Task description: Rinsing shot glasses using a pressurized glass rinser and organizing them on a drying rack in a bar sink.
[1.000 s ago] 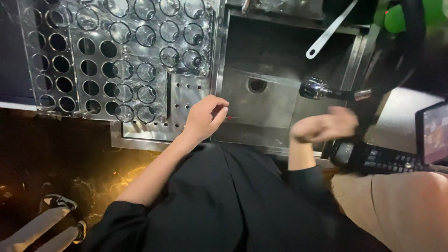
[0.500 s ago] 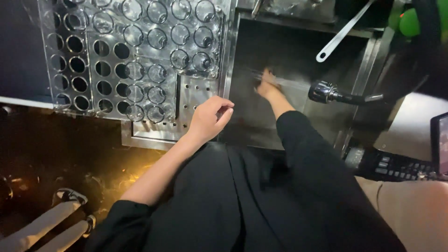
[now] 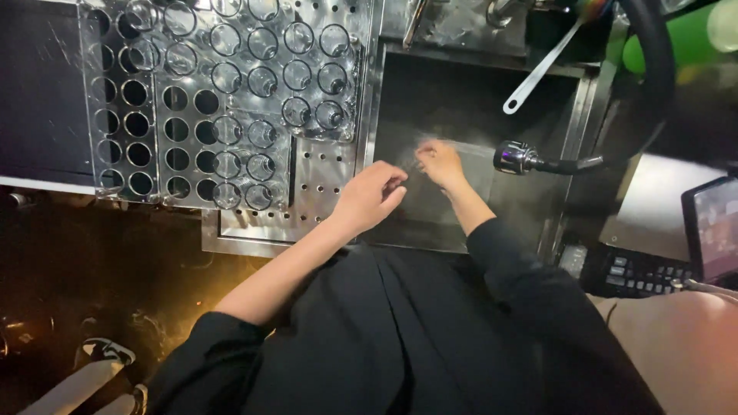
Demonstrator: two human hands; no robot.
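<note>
Steel counter (image 3: 254,234), perforated, with a deep steel sink (image 3: 461,92) set into it at centre; dim room, dark floor at lower left lit by a warm patch. Rack of clear glasses (image 3: 246,84), mouths up, standing in rows on the counter left of the sink; several round holes of the rack unfilled at its left side. Spray nozzle (image 3: 516,157) on a black hose, lying over the sink's right edge. White-handled utensil (image 3: 538,69), leaning in the sink's far corner; its head is cut off at the top. Keypad (image 3: 634,270) and a screen (image 3: 711,229), right, the screen cut off by the picture's edge. Green object at upper right, blurred, kind not made out. Left hand (image 3: 370,196): at the sink's near left rim, fingers curled narrow with tips drawn together; whether they pinch anything cannot be told. Right hand (image 3: 440,163): inside the sink, low over its floor, fingers bent and close together, near the left hand and just left of the nozzle; blur hides what they touch, if anything. Black sleeves and apron fill the foreground.
</note>
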